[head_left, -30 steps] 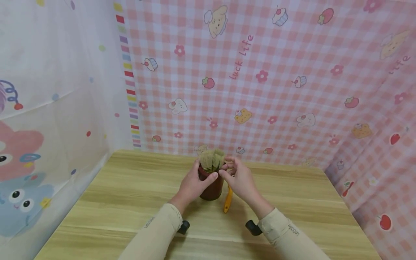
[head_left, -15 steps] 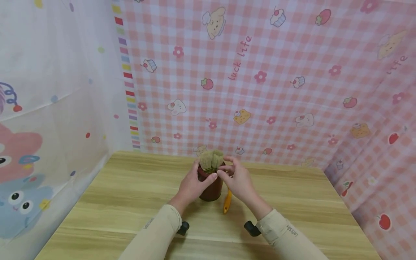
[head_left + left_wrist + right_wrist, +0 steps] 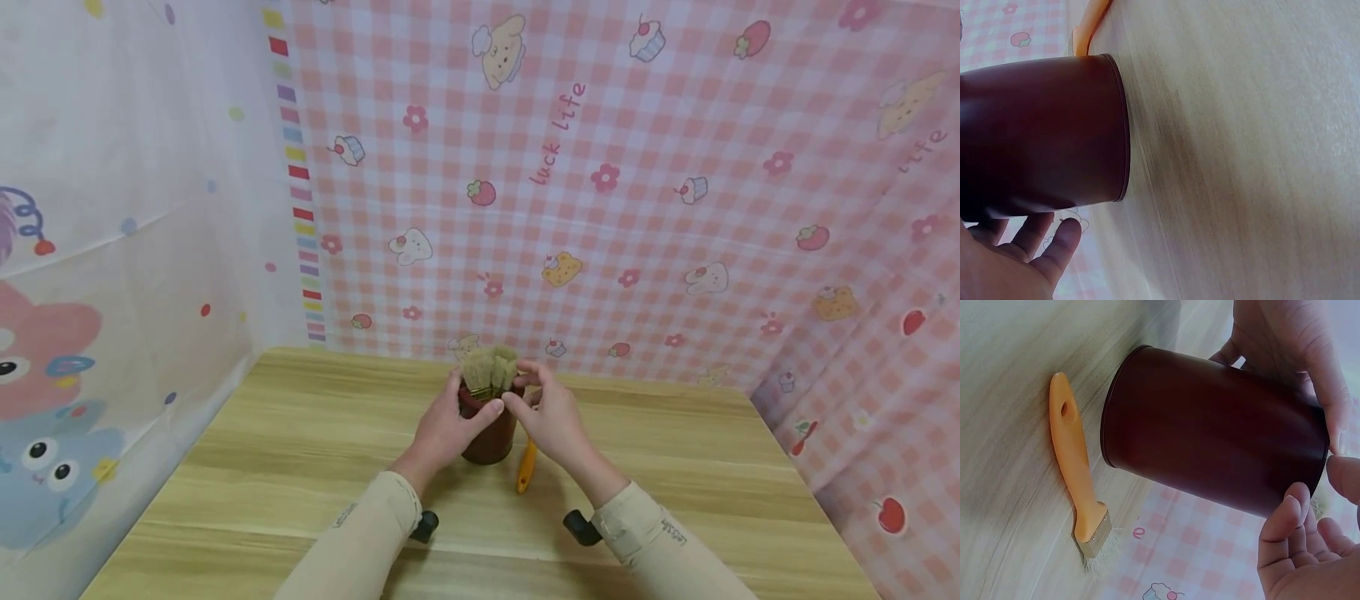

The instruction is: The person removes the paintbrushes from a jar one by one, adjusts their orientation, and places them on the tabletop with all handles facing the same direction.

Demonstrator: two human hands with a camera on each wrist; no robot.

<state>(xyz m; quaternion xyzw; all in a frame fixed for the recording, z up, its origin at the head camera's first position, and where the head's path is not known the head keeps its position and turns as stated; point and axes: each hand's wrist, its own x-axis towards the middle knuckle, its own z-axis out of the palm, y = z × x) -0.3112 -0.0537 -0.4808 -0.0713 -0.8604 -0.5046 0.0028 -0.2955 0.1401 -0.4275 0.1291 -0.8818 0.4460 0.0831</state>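
Note:
A dark red-brown cup [image 3: 491, 437] stands on the wooden table [image 3: 300, 450], and several brushes stand in it with their tan bristles [image 3: 487, 367] up. My left hand [image 3: 444, 427] grips the cup's side, thumb near the rim. My right hand [image 3: 551, 415] has curled fingers on the right of the brush heads and pinches one at the rim. The right wrist view shows the cup [image 3: 1210, 447], my left hand [image 3: 1291, 356] behind it and my right hand's fingertips [image 3: 1294, 509] at the rim. In the left wrist view the cup [image 3: 1041, 131] fills the left side.
An orange-handled brush [image 3: 527, 467] lies flat on the table just right of the cup, also visible in the right wrist view as the orange brush [image 3: 1075, 469]. Pink checked cloth [image 3: 600, 208] hangs behind and to the right, and a white printed curtain [image 3: 112, 250] to the left.
Almost nothing has moved. My right hand's fingers have shifted slightly at the brush heads, and my left hand keeps its grip on the cup.

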